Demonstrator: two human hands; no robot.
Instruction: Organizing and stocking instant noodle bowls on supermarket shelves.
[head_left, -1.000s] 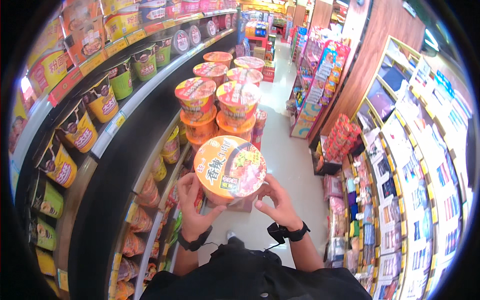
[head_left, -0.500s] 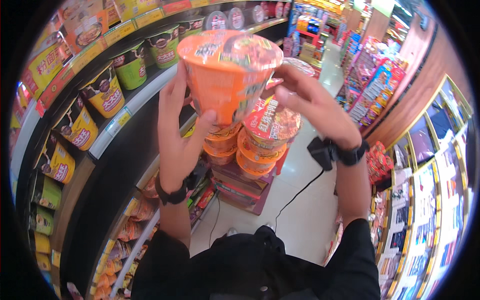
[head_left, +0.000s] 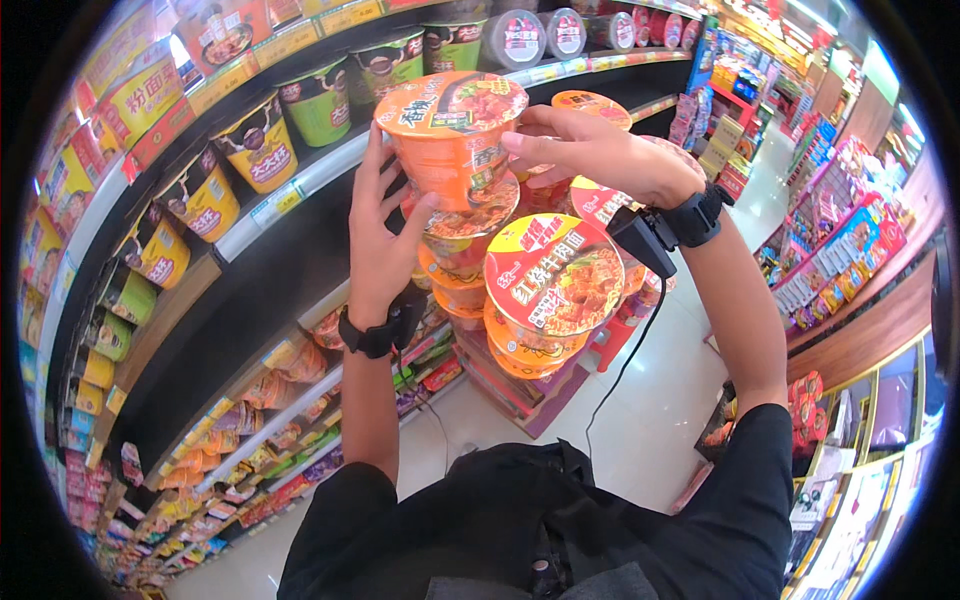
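An orange instant-noodle tub (head_left: pixel 447 160) with a printed lid stands upright between my hands, at the top of a stack of noodle tubs. My left hand (head_left: pixel 382 230) curves around its left side, thumb at the front. On the other side, my right hand (head_left: pixel 605 152) has its thumb against the tub, with some fingers hidden behind. Directly under it shows the lid of another noodle tub (head_left: pixel 478 215); I cannot tell whether the two fully touch. Nearer me, a tub with a red and yellow lid (head_left: pixel 555 275) tops a neighbouring stack. Another orange-lidded tub (head_left: pixel 592 106) stands behind my right hand.
Shelves with yellow noodle cups (head_left: pixel 255 145) and green noodle cups (head_left: pixel 318 100) line the left side. The stacks stand on a dark red base (head_left: pixel 530 405) on the tiled floor. Thin cables hang from my wrist straps (head_left: pixel 690 220). Snack racks (head_left: pixel 840 240) stand at the right.
The orange tub has come down onto or close above the back-left stack, still between both hands. The view has shifted, showing more of the stacks and the left shelves.
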